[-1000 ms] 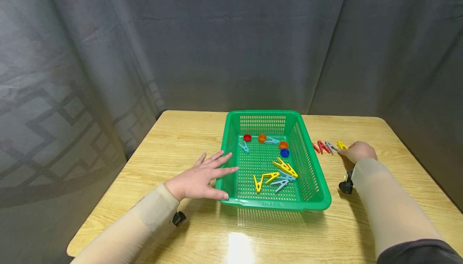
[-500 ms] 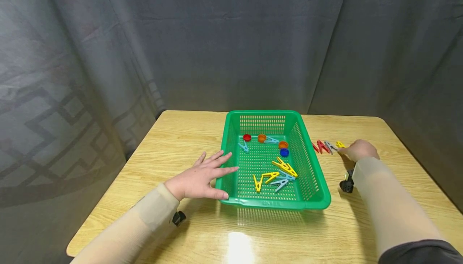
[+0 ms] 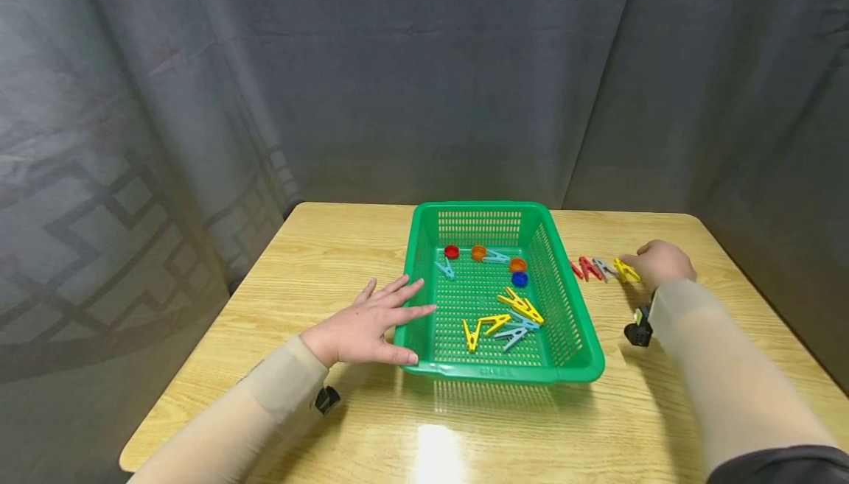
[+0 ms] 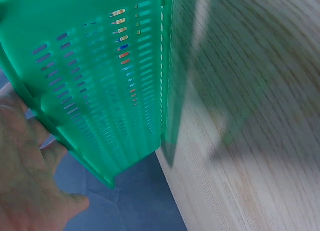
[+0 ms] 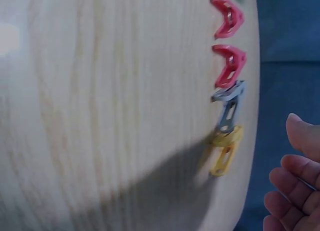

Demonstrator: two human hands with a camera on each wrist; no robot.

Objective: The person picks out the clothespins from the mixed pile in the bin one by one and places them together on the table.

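My left hand lies with spread fingers across the left rim of a green plastic basket; its thumb is at the near left corner. On the table right of the basket, two red clothespins, a grey clothespin and a yellow clothespin form a row. Just right of the yellow one is my right hand. In the right wrist view its loosely bent fingers hold nothing and are apart from the clothespins. Several yellow clothespins and light blue clothespins lie inside the basket.
Also in the basket are a red cap, two orange caps and a blue cap. The wooden table ends at a dark grey curtain behind and at both sides.
My right hand has lifted away from the grey and yellow clothespins, toward the back, uncovering the yellow one. My left hand stays on the basket rim.
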